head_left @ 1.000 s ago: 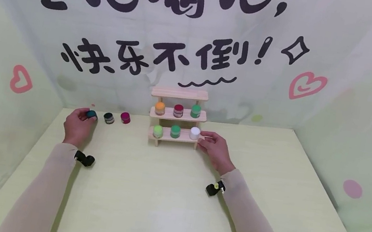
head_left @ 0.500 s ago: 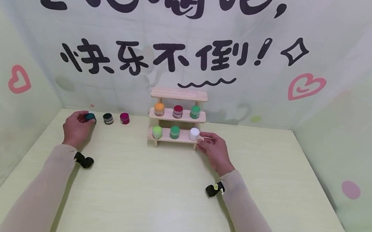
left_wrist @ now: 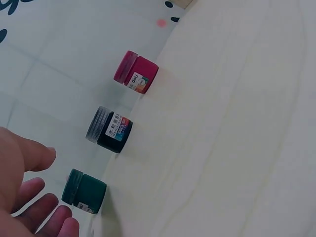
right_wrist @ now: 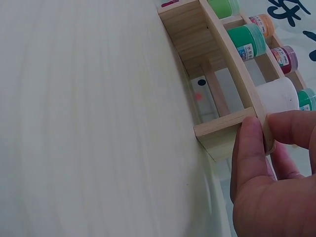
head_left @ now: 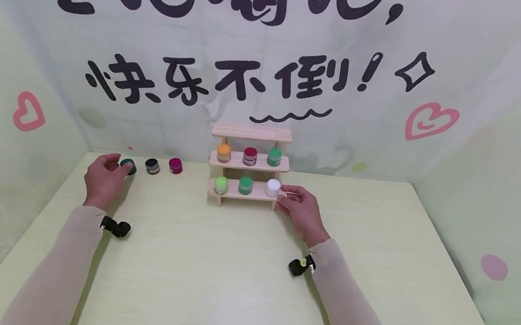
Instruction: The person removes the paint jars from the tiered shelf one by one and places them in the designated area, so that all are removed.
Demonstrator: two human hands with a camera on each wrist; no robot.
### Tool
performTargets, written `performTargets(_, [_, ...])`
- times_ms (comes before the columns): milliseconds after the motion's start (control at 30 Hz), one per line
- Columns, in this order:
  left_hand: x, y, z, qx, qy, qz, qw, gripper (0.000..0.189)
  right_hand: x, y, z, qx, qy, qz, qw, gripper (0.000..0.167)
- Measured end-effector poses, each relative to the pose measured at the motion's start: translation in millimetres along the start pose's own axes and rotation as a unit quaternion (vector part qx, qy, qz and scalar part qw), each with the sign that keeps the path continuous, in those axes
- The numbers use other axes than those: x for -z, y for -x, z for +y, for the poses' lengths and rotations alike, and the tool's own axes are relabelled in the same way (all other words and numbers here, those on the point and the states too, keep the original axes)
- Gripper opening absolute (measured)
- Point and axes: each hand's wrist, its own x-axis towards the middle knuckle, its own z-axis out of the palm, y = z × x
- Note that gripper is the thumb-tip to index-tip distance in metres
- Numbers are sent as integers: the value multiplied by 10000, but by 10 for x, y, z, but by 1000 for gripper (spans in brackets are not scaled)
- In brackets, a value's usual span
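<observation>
A dark teal paint jar (left_wrist: 85, 191) stands on the table at the far left. My left hand (head_left: 103, 179) is just beside it, fingers apart and loosely bent; in the left wrist view a gap shows between fingertips and jar. To the right of that jar, a black paint jar (head_left: 152, 166) and a magenta paint jar (head_left: 176, 165) stand in line. My right hand (head_left: 303, 209) pinches the right end of the lower step of a small wooden tiered shelf (right_wrist: 239, 81). Close to those fingers, a white paint jar (right_wrist: 279, 96) sits on that step.
The lower step also carries a light green jar (head_left: 221, 185) and a green jar (head_left: 245, 185). On the middle step are an orange jar (head_left: 224, 152), a dark red jar (head_left: 249, 156) and a green one. A printed cloth wall (head_left: 184, 134) rises directly behind.
My left hand has lowered the teal jar to the table and let go of it, drawing back slightly to the left. The right hand and the shelf have stayed in place.
</observation>
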Motion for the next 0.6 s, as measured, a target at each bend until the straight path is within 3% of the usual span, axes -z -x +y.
performTargets(367, [44,169,138,-268,237,61,9993,60,-2,-15,19,53,31,17,10000,37])
performTargets(600, [32,287,370,-485,536,-12,9974,56,5,-42,44,80,91,28,9999,36])
